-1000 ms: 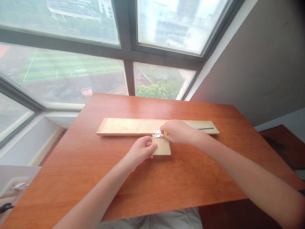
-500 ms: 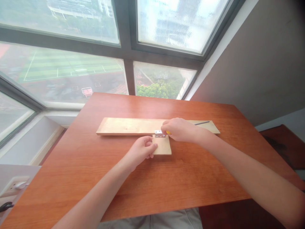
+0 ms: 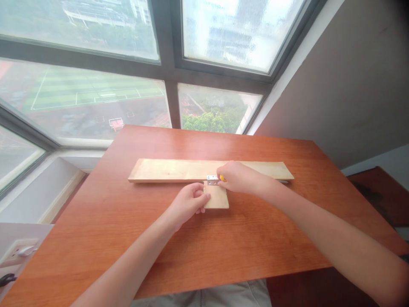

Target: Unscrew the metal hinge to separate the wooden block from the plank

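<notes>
My left hand [image 3: 191, 199] is closed on the left edge of a small square wooden board [image 3: 219, 199], thumb on top. That board sits against the front edge of a long pale wooden plank [image 3: 172, 168]. A silver metal hinge [image 3: 212, 180] with screw holes lies where the two pieces meet. At the hinge's right end, my right hand [image 3: 236, 175] is closed round what looks like a yellow-handled screwdriver [image 3: 223, 178]. Only its yellow part and a bit of grey shaft below my forearm show; my fingertips hide their exact contact with the hinge.
The reddish-brown wooden table [image 3: 179, 251] bears everything. Windows [image 3: 108, 102] stand beyond its far edge, and a grey wall [image 3: 345, 94] rises at the right. A wall socket [image 3: 21, 251] with a plug is at the lower left.
The tool's grey shaft, which pointed out above my right forearm, has swung down and now shows just below it. My left hand keeps its hold on the small board.
</notes>
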The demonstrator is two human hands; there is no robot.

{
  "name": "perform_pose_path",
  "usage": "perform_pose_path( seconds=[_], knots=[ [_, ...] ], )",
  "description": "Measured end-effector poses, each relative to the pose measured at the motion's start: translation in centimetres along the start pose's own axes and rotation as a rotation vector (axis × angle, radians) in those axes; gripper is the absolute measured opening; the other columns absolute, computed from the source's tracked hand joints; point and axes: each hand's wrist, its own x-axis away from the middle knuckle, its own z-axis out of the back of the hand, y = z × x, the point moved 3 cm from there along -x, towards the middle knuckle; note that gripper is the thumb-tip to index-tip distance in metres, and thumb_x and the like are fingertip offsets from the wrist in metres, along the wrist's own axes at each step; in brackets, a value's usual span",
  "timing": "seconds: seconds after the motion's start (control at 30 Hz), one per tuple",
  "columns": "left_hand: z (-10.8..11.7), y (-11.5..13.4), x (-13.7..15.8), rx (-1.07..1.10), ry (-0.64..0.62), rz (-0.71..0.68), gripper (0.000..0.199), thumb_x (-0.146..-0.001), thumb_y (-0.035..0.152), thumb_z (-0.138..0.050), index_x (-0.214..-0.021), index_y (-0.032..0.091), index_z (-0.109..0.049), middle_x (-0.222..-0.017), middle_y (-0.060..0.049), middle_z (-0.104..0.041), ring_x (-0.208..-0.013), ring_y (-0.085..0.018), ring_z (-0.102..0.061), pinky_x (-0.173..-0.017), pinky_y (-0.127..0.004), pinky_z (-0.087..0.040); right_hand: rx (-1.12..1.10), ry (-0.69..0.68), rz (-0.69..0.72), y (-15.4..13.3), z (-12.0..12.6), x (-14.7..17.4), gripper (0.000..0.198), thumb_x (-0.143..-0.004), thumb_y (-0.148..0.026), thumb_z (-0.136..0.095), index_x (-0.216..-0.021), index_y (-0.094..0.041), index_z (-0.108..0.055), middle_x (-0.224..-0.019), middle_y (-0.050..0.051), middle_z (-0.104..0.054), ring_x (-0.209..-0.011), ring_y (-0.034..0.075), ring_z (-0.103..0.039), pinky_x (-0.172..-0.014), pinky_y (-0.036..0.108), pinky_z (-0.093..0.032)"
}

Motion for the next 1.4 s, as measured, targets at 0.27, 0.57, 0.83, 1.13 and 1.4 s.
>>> perform_pose_path(
  seconds=[0.27, 0.57, 0.83, 1.13, 1.4],
  knots=[
    [-0.3, 0.0, -0.1, -0.035, 0.026, 0.029, 0.024, -0.078, 0.035, -0.068, -0.086, 0.015, -0.061, -0.056, 0.004, -0.054, -0.047, -0.009, -0.051, -0.044, -0.018, -0.033, -0.009, 0.010, 0.113, -0.1, -0.1, 0.3, 0.019, -0.087, -0.014, -0.054, -0.073, -0.018, -0.065, -0.073, 0.004, -0.068, -0.059, 0.013, -0.049, -0.054, 0.025, -0.027],
    [-0.3, -0.2, -0.2, -0.083, 0.046, -0.003, 0.026, -0.080, 0.036, -0.066, -0.094, 0.014, -0.061, -0.055, 0.004, -0.056, -0.049, -0.011, -0.052, -0.046, -0.020, -0.037, -0.102, 0.028, 0.204, 0.4, -0.2, 0.3, 0.018, -0.081, -0.005, -0.054, -0.080, -0.017, -0.067, -0.087, 0.004, -0.069, -0.077, 0.014, -0.056, -0.065, 0.022, -0.036],
    [-0.2, -0.3, -0.1, -0.034, 0.042, -0.024, 0.029, -0.079, 0.040, -0.068, -0.093, 0.016, -0.059, -0.058, 0.005, -0.056, -0.050, -0.011, -0.053, -0.047, -0.020, -0.036, -0.108, 0.074, 0.098, 0.8, -0.3, 0.3, 0.012, -0.089, -0.024, -0.060, -0.080, -0.018, -0.066, -0.077, 0.003, -0.067, -0.066, 0.013, -0.052, -0.057, 0.024, -0.031],
    [-0.2, -0.2, -0.1, -0.055, 0.025, -0.021, 0.027, -0.082, 0.036, -0.065, -0.096, 0.015, -0.057, -0.057, 0.005, -0.055, -0.051, -0.010, -0.051, -0.047, -0.020, -0.036, -0.086, 0.044, 0.173, 0.0, 0.1, 0.6, 0.014, -0.084, -0.007, -0.056, -0.077, -0.017, -0.064, -0.086, 0.005, -0.067, -0.071, 0.012, -0.053, -0.061, 0.022, -0.033],
    [-0.1, -0.3, -0.1, -0.053, 0.027, -0.023, 0.027, -0.082, 0.037, -0.066, -0.095, 0.016, -0.057, -0.058, 0.005, -0.054, -0.051, -0.010, -0.052, -0.047, -0.020, -0.036, -0.098, 0.115, 0.003, 1.5, 1.0, 1.4, 0.015, -0.086, -0.013, -0.053, -0.088, -0.019, -0.067, -0.085, 0.004, -0.070, -0.072, 0.013, -0.057, -0.060, 0.023, -0.034]
  ],
)
